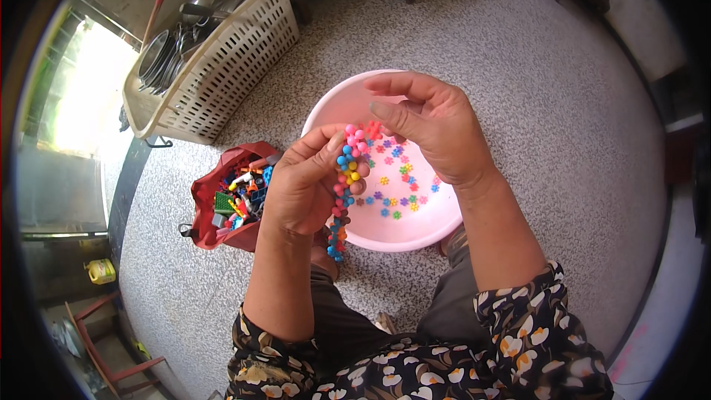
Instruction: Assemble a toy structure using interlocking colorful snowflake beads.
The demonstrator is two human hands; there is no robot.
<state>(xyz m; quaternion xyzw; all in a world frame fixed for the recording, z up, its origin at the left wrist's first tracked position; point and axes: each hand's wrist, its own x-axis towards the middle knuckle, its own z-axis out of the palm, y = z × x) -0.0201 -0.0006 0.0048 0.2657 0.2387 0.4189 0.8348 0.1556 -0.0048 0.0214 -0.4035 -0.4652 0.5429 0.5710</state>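
Note:
My left hand (300,185) pinches a chain of flower-shaped plastic pieces (344,170), pink, blue, yellow and red. It hangs down past the fingers toward my knee. My right hand (437,130) is just right of the chain's pink upper end, thumb and index finger apart with a gap between them. Its other fingers curl behind and are partly hidden. A red flower piece (374,130) shows beside that pink end, below the right thumb; whether it touches the chain or a finger I cannot tell. Beneath both hands, a pink basin (392,238) holds many loose flower pieces (396,202).
Left of the basin, a red fabric bag (204,200) stands open, full of mixed toy bricks. A cream slatted basket (229,48) with pans and metalware sits at the far left. At the lower left are a wooden chair frame (96,344) and a yellow container (101,271).

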